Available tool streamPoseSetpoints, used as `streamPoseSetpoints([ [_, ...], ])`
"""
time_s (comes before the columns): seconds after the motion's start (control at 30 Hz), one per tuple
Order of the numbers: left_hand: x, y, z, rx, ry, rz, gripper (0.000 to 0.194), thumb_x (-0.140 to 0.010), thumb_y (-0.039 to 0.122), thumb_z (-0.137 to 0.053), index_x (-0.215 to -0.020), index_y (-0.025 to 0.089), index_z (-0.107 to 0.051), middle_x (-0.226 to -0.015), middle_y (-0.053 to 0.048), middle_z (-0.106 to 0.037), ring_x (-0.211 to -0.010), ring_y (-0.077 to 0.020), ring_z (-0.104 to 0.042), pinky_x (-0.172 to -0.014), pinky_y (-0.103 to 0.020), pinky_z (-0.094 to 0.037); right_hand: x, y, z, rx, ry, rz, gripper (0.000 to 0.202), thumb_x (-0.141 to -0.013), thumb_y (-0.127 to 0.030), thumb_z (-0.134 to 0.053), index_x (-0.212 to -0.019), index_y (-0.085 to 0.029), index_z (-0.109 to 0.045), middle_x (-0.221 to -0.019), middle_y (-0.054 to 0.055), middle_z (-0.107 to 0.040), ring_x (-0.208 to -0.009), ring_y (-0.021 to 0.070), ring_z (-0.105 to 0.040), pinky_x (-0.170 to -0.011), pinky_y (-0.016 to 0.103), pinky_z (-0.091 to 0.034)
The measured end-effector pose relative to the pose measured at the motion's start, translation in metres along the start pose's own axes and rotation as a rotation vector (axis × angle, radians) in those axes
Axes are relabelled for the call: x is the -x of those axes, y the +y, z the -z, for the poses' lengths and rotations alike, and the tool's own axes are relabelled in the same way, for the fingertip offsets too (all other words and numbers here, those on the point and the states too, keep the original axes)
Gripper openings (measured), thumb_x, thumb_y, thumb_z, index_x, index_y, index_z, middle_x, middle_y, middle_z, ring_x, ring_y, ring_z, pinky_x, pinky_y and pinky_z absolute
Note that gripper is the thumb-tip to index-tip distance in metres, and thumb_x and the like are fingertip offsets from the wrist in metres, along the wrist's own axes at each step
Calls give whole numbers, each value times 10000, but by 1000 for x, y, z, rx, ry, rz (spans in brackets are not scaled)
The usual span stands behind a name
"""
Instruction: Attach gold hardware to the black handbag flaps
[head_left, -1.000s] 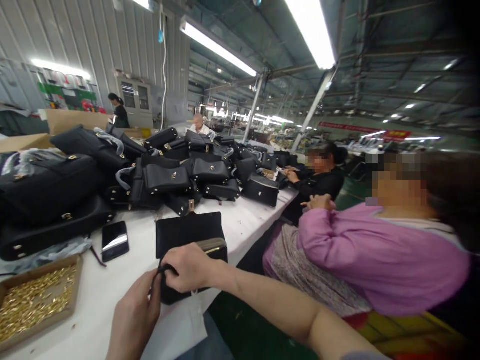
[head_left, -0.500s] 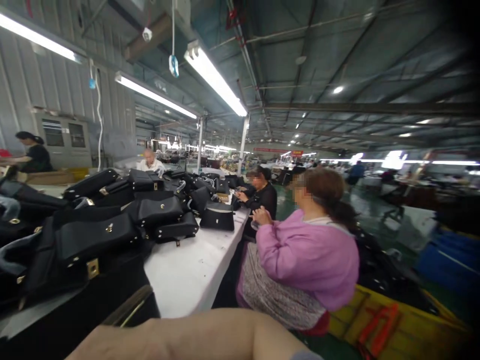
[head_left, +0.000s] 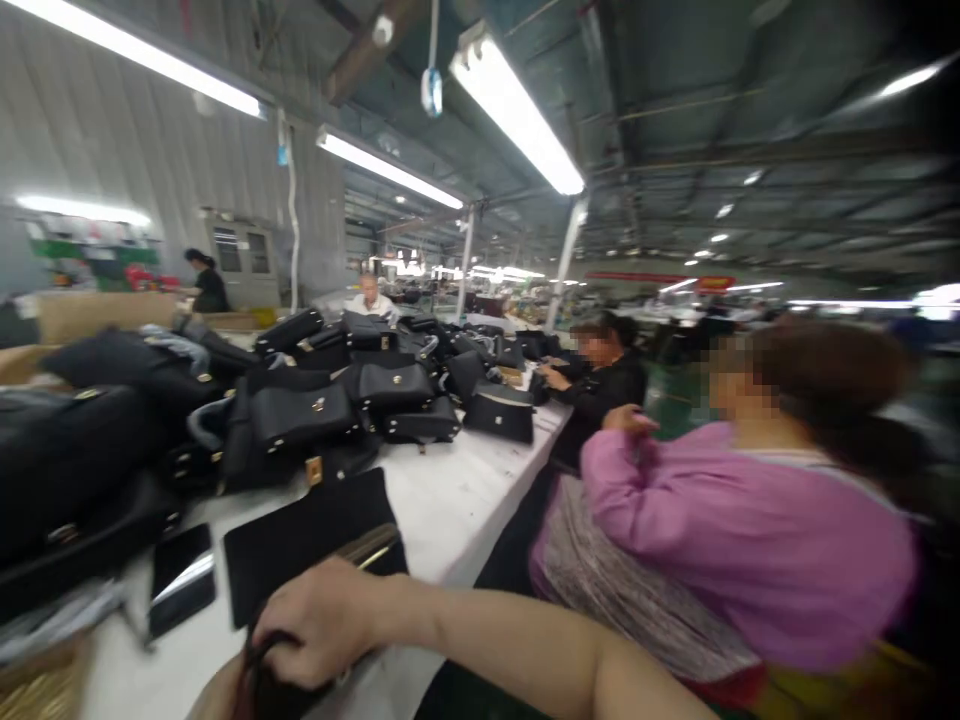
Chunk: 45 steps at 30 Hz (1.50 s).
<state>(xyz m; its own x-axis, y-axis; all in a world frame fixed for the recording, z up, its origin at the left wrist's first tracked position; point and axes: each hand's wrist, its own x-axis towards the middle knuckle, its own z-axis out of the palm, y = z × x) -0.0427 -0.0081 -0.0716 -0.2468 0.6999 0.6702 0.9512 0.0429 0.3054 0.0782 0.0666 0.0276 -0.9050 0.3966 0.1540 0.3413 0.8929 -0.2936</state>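
White tabletop (head_left: 442, 510) runs beneath a heap of black bags (head_left: 300, 410) on the frame's left. Left of lower centre, your open black bag (head_left: 315, 530) lies with its flap just beyond your right hand (head_left: 322, 620), long axis slanting from lower left to upper right. Your right hand, the nearer to the flap, looks curled round a dark strap (head_left: 259, 665); your left hand (head_left: 214, 697), at the bottom edge, is too cut off to tell its grip.
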Motion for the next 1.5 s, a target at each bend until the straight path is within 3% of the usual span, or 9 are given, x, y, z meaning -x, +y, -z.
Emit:
streamPoseSetpoints([
  [0.07, 19, -27, 28, 52, -7, -34, 319, -1019, 322, -487, -1162, 363, -768, -1012, 51, -867, -818, -187, -835, -659, -247, -665, 5, -14, -1, 36, 32, -35, 164, -953, -285, -706, -1074, -200, -778, -1131, 52, -833, -1051, 254, -782, -815, 281, -561],
  [0.17, 30, -39, 51, 308, -13, -38, 297, -1112, 203, -418, -1189, 226, -703, -983, -67, -834, -823, -190, -813, -717, -262, -638, 4, -19, -3, -19, 60, -50, 133, -941, -199, -675, -1037, -196, -767, -1039, 62, -819, -962, 250, -768, -852, 312, -542],
  [0.4, 21, -45, 44, 311, -105, 12, 211, -1103, 182, -449, -1138, 236, -650, -986, -75, -776, -901, -237, -766, -740, -338, -592, -11, -12, -4, -78, -4, -49, 182, -1013, -189, -574, -1024, -241, -748, -1013, 56, -770, -922, 244, -734, -854, 348, -502],
  [0.57, 23, -41, 52, 417, -118, 92, 326, -1121, 200, -437, -1405, 242, -590, -1220, -94, -781, -1042, -249, -778, -810, -363, -617, -14, -15, 0, -70, -18, -59, 189, -992, -198, -591, -1059, -247, -761, -1037, 49, -776, -955, 242, -733, -884, 354, -506],
  [0.77, 21, -42, 48, 346, -157, 94, 210, -1088, 171, -453, -1064, 216, -656, -954, -77, -775, -854, -246, -766, -695, -356, -557, -17, -18, 1, -76, -54, -90, 230, -1025, -257, -567, -1087, -260, -789, -1085, 59, -795, -1003, 257, -750, -904, 364, -537],
  [1.0, 15, -45, 56, 342, -216, 94, 408, -1029, 183, -520, -1435, 201, -555, -1211, -114, -794, -988, -283, -788, -724, -385, -582, -25, -13, 4, -252, -141, -169, 309, -1052, -408, -588, -1154, -245, -829, -1202, 113, -811, -1107, 310, -761, -1008, 402, -598],
  [1.3, 7, -57, 50, 326, -314, 19, 228, -954, 249, -610, -1178, 206, -605, -1054, -88, -805, -873, -289, -784, -640, -368, -511, -26, 8, 7, -384, -231, -305, 431, -942, -612, -756, -1146, -239, -829, -1184, 106, -837, -1109, 348, -789, -987, 397, -638],
  [1.4, 8, -58, 50, 321, -289, -20, 180, -972, 235, -579, -1148, 204, -589, -1013, -87, -797, -839, -278, -778, -616, -356, -493, -39, 0, 32, -169, -69, -288, 496, -900, -706, -789, -1088, -250, -842, -1099, 122, -847, -997, 358, -800, -898, 414, -648],
  [1.5, 7, -58, 51, 316, -267, -21, 175, -949, 177, -571, -1121, 203, -591, -977, -95, -791, -809, -278, -776, -601, -358, -492, -83, -43, 54, -75, 159, -141, 438, -992, -675, -704, -1074, -270, -849, -1097, 127, -842, -940, 338, -784, -833, 427, -625],
])
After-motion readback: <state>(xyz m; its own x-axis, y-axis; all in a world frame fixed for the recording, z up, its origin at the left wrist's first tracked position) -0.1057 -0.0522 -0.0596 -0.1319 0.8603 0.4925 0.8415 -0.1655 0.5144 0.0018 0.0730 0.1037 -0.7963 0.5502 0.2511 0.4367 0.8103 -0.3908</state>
